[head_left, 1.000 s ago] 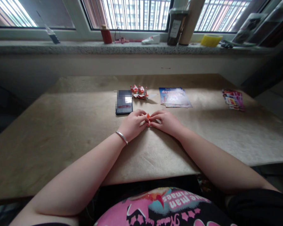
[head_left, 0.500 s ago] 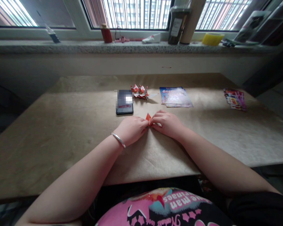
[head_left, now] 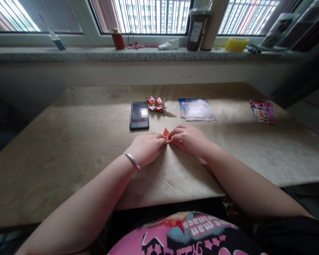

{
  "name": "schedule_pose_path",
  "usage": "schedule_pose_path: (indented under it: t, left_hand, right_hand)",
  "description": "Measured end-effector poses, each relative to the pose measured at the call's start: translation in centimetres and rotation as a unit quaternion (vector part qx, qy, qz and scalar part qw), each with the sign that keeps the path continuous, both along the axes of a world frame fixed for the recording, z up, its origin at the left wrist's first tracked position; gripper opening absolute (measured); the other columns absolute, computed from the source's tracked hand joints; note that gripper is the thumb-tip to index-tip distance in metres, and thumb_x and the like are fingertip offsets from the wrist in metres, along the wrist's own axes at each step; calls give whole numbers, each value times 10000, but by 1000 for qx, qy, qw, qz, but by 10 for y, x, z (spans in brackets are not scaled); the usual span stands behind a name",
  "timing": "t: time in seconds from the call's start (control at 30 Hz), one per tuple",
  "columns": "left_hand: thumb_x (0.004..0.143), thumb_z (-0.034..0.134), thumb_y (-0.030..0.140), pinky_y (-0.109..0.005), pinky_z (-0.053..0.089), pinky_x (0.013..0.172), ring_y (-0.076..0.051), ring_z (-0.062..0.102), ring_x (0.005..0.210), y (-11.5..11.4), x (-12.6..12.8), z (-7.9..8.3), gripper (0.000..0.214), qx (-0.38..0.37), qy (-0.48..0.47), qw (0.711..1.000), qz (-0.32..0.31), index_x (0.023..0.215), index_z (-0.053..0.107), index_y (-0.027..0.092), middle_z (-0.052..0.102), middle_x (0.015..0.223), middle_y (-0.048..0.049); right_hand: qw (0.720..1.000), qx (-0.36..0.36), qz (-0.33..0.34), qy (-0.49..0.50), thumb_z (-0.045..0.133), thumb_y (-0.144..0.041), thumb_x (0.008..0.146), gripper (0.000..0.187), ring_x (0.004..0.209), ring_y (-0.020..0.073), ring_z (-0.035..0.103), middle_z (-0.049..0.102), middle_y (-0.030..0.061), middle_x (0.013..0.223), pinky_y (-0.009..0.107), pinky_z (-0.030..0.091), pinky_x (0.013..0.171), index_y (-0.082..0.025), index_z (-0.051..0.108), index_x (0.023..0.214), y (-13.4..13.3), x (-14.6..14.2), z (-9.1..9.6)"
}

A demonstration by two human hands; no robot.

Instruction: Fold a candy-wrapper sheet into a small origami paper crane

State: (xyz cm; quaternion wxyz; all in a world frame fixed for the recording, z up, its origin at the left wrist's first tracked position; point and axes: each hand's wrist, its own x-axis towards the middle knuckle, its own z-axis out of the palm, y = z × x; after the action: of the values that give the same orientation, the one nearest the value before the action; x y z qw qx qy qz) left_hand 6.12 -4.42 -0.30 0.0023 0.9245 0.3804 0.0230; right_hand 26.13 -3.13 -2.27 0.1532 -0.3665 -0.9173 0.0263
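Note:
A small piece of folded orange-red paper (head_left: 166, 133) comes to a point at the top, between my hands on the table. My left hand (head_left: 148, 146), with a silver bangle at the wrist, pinches its lower left side. On the right, my right hand (head_left: 187, 139) has its fingertips closed on the other side of the paper. The fingers hide much of its lower part. Beyond my hands stand several red-and-white folded paper shapes (head_left: 156, 103), pressed close together.
Left of the folded shapes lies a phone (head_left: 139, 124). Blue printed sheets (head_left: 196, 109) rest to their right, and colourful cards (head_left: 263, 111) lie at the far right of the table (head_left: 82, 141). Jars, a red bottle (head_left: 118, 39) and a yellow object (head_left: 236, 45) line the windowsill.
The view has shifted slightly. My hands stay on the orange-red paper, with the right fingertips a little closer in over it; otherwise little differs.

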Motion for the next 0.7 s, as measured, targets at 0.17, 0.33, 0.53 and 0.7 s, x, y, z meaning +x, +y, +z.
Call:
schedule_pose_path:
  t: [0.17, 0.33, 0.53, 0.7]
  left_hand:
    - [812, 456, 163, -326, 505, 813, -224, 618, 959, -2, 3, 1, 300, 13, 20, 1000, 13, 1021, 670, 184, 665, 1038, -71]
    - [835, 440, 181, -325, 485, 881, -206, 609, 1000, 3, -3, 1, 324, -18, -1, 1000, 0, 1049, 679, 225, 651, 1127, -48]
    - [824, 459, 150, -293, 396, 1029, -166, 535, 1172, 18, -18, 0, 417, -134, -67, 987, -66, 1208, 593, 240, 580, 1281, -24]
    - [825, 453, 144, -306, 405, 1021, -183, 539, 1171, 16, -14, 1, 393, -117, -40, 991, -53, 1168, 623, 234, 583, 1277, -30]
  right_hand:
    - [1000, -5, 13, 11, 520, -260, 883, 229, 930, 196, 589, 720, 12, 962, 321, 459, 817, -255, 748, 874, 3, 2, -2]
    - [998, -48, 10, 34, 573, -249, 851, 183, 891, 175, 613, 727, -2, 977, 311, 471, 790, -289, 748, 888, 6, 7, -4]
    - [994, -86, 20, 66, 597, -276, 835, 167, 885, 159, 636, 733, -27, 978, 295, 481, 798, -297, 746, 907, 13, 17, -9]
    - [993, -83, 22, 82, 594, -238, 826, 180, 898, 158, 647, 737, -29, 960, 293, 483, 805, -292, 745, 907, 13, 16, -8]
